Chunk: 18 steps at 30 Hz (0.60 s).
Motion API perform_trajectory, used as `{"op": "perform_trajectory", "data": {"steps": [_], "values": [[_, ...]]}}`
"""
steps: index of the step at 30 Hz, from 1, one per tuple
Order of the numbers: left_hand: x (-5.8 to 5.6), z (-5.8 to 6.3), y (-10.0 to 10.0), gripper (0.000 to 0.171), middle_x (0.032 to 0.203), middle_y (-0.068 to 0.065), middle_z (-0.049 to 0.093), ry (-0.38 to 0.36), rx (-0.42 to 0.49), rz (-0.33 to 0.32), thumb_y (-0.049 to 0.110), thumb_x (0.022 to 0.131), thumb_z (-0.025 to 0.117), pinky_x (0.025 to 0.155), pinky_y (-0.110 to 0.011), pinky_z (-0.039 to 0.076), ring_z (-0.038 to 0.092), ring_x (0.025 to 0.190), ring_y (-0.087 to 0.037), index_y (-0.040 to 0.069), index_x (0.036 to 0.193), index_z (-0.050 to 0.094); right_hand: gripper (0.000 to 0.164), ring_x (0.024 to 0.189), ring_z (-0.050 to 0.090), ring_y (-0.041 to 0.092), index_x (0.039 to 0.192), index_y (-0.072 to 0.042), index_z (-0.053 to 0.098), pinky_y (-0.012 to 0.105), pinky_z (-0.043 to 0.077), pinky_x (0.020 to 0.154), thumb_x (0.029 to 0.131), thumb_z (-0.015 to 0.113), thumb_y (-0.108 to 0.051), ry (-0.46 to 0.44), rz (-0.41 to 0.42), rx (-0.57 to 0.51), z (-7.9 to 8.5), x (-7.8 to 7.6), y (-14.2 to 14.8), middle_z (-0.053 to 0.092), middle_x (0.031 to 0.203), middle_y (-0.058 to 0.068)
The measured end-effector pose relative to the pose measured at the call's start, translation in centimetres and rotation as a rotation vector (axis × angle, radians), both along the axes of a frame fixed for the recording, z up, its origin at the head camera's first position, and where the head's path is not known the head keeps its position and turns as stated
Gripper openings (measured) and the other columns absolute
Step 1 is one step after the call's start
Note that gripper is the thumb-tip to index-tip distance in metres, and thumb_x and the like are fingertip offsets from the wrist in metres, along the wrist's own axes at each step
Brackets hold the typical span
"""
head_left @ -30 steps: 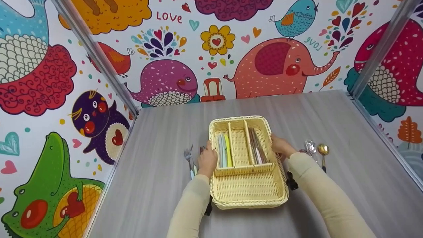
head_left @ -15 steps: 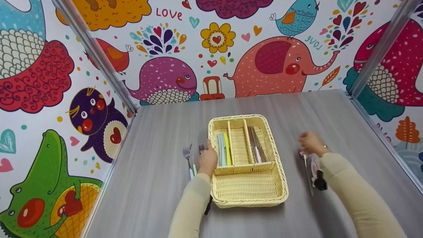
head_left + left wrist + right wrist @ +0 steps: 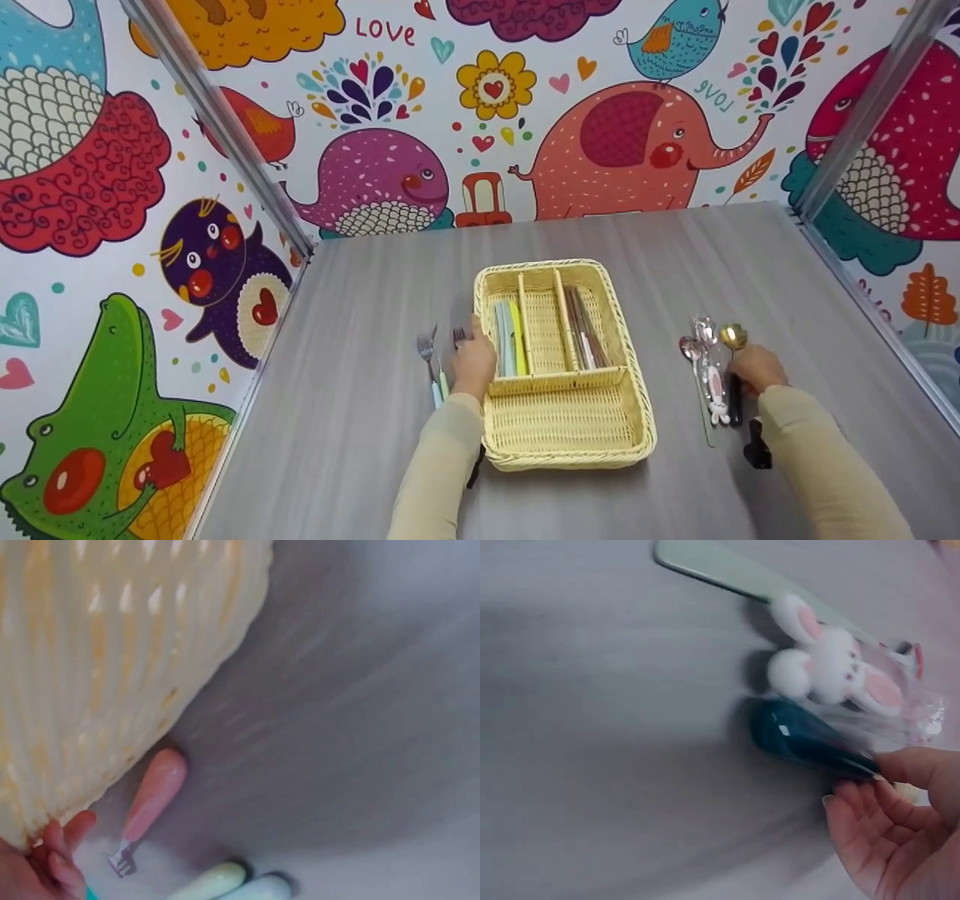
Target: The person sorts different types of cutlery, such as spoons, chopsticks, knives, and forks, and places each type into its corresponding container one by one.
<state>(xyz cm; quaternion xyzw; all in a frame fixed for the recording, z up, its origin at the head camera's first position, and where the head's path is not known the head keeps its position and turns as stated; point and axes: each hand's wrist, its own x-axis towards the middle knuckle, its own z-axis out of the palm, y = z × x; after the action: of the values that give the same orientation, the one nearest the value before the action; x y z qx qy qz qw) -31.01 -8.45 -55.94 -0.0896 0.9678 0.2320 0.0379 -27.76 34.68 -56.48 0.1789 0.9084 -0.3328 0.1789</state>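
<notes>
My left hand (image 3: 474, 365) grips the left side of a pale wicker basket (image 3: 562, 431); its fingers show against the wall in the left wrist view. My right hand (image 3: 759, 367) pinches the dark handle of a gold spoon (image 3: 734, 336). The right wrist view shows this dark, glossy handle (image 3: 799, 736) between thumb and fingers. Beside it lie a rabbit-handled spoon (image 3: 718, 397), wrapped in clear plastic, and a spoon with a pale green handle (image 3: 706, 416). Left of the basket, near my left hand, are a blue-handled fork (image 3: 426, 349) and a pink-handled fork (image 3: 154, 799).
Several blue and yellow-green knives (image 3: 516, 337) fill the basket's left compartment. The right compartment holds brown chopsticks (image 3: 581, 322) and other slim pieces. A pale green handle (image 3: 210, 883) lies beside the forks. Patterned panels (image 3: 637, 150) enclose the grey table (image 3: 360, 300).
My right hand has left the basket's right side, passed over the spoons and taken the gold spoon's handle. My left hand has stayed on the basket, which has hardly moved.
</notes>
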Motion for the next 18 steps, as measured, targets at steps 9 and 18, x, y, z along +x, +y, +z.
{"op": "perform_trajectory", "data": {"steps": [9, 18], "values": [[0.1, 0.0, 0.0, 0.052, 0.058, -0.007, 0.050, 0.003, 0.041, 0.006, 0.021, 0.098, 0.029, 0.048, -0.034, 0.035, 0.044, 0.050, -0.018, 0.012, 0.147, 0.016, 0.011, 0.048, 0.051, 0.017, 0.067, 0.002, 0.052, 0.029, 0.046, 0.044, 0.075, 0.048, -0.003, 0.009, -0.034, -0.077, -0.5, -0.1, 0.2, 0.051, 0.055, 0.007], [0.1, -0.1, -0.1, 0.053, 0.059, -0.007, 0.051, -0.011, 0.062, 0.021, 0.021, 0.098, 0.028, 0.051, -0.035, 0.038, 0.046, 0.051, -0.019, 0.013, 0.148, 0.012, 0.012, 0.050, 0.050, 0.018, 0.070, 0.006, 0.051, 0.029, 0.045, 0.046, 0.078, 0.045, -0.002, 0.006, -0.017, -0.041, 0.7, -0.5, 0.5, 0.049, 0.059, 0.009]]}}
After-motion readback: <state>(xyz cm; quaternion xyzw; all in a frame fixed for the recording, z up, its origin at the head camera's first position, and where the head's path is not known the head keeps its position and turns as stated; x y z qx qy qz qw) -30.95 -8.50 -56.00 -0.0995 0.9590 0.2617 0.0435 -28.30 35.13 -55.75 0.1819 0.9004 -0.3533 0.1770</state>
